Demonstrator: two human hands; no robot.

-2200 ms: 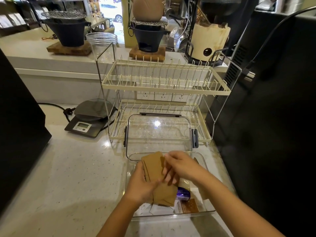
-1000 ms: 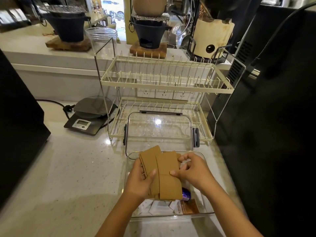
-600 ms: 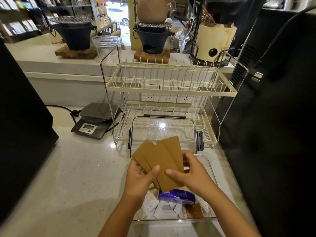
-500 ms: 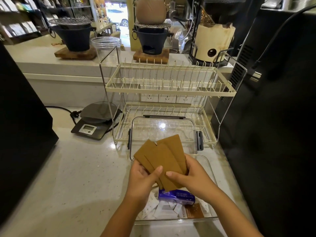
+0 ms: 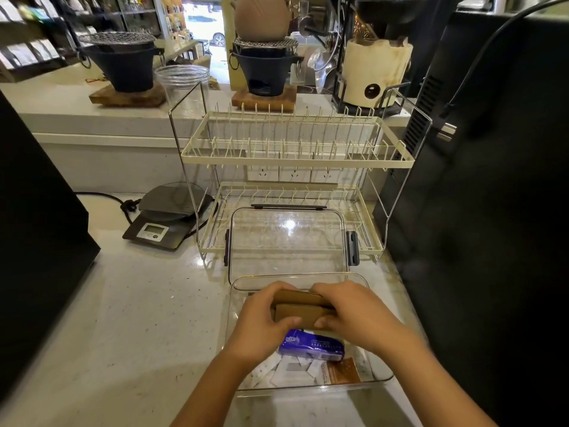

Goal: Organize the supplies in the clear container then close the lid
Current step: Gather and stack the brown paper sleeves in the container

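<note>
The clear container (image 5: 381, 379) sits open on the counter in front of me. Both hands hold a squared stack of brown paper sleeves (image 5: 300, 312) flat inside its far half: my left hand (image 5: 261, 318) grips the left end and my right hand (image 5: 357, 312) the right end. Below the stack lie a purple tissue pack (image 5: 311, 346), several white sachets (image 5: 289, 369) and a brown packet (image 5: 343, 369). The clear lid (image 5: 286, 241), with dark latches, leans against the dish rack behind the container.
A cream two-tier wire dish rack (image 5: 295, 158) stands just behind. A digital kitchen scale (image 5: 167, 218) with a cord sits at the left. Large black appliances flank the counter at left (image 5: 34, 229) and right (image 5: 486, 211). Black stoves and a plastic jar sit on the raised ledge.
The fanned brown sleeves, held up above the container, have been squared into a stack and lowered flat into the container's far half with both hands.
</note>
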